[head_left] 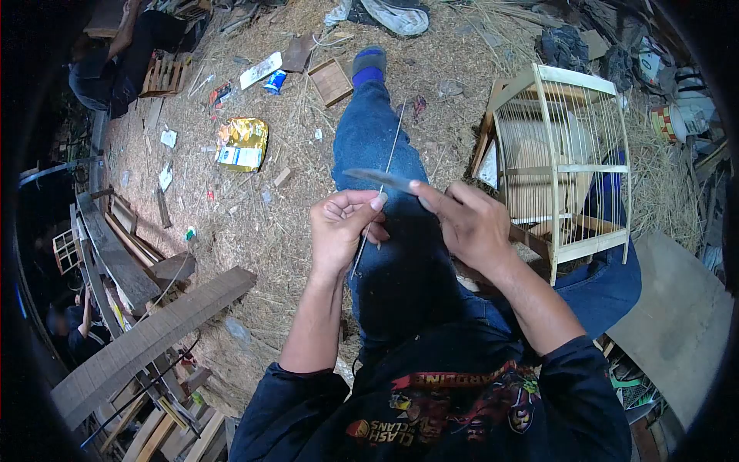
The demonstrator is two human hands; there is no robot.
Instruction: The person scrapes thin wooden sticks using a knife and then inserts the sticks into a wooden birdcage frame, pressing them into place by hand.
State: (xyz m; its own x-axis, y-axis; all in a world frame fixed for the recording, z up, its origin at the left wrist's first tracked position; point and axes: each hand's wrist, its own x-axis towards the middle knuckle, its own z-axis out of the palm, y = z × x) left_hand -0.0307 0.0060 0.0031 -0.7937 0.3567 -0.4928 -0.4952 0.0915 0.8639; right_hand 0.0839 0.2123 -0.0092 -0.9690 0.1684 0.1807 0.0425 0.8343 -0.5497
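My left hand (346, 223) pinches a thin stick (396, 142) between thumb and fingers, above my outstretched leg in jeans. The stick slants from upper right to lower left. My right hand (469, 219) is closed around a knife, its handle hidden in the fist. The knife blade (377, 179) points left and lies across the stick just above my left fingertips; whether it touches the stick I cannot tell. Beside my right arm stands a wooden birdcage (566, 169) with thin upright bars, near my bent leg.
Shavings and straw cover the ground. A gold snack packet (242, 144), a blue can (275, 82) and a small wooden tray (331, 82) lie ahead. A long plank (154, 343) juts in at lower left. A board (673, 316) lies at right. Other people sit at the left edge.
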